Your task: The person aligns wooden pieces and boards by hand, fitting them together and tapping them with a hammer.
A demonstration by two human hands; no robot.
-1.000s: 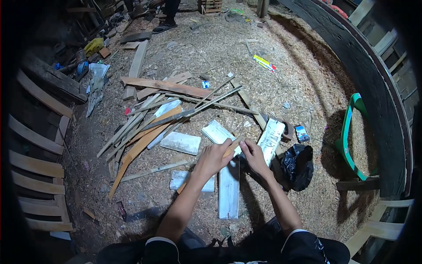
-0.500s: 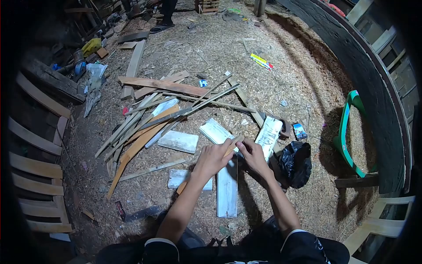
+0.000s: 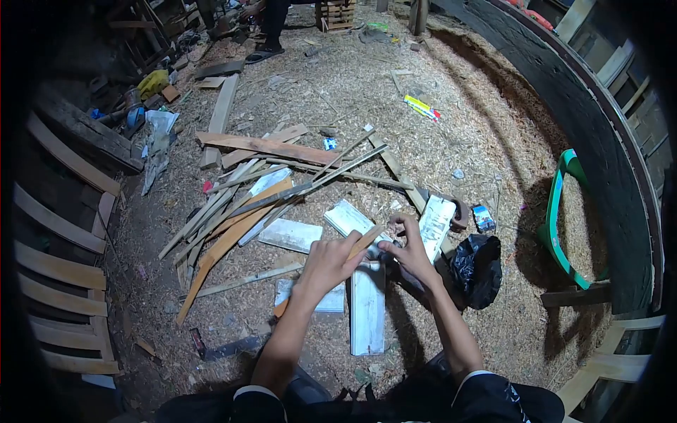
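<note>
My left hand [image 3: 328, 264] is closed round a narrow wooden strip [image 3: 367, 240], whose end sticks out past the thumb and forefinger. A brown wooden end [image 3: 281, 308] shows left of my forearm, in line with that strip; I cannot tell if both are one piece. Just right of the strip's tip, my right hand [image 3: 415, 259] has its thumb and forefinger apart, with nothing visible between them. Below the hands lies a white-painted board [image 3: 367, 310] on the ground. Another white board [image 3: 345, 215] is partly hidden behind the hands.
A pile of wooden strips [image 3: 236, 211] lies ahead to the left. To the right are a black plastic bag [image 3: 475, 271], a small blue packet [image 3: 484, 218] and a green plastic frame [image 3: 555, 215]. Another person's foot [image 3: 265, 53] is at the far end. Slatted wood [image 3: 60, 296] stands at left.
My right hand's thumb and forefinger have come off the strip's tip and spread apart. The left hand keeps its grip, shifted slightly left and down. The view has tilted slightly.
</note>
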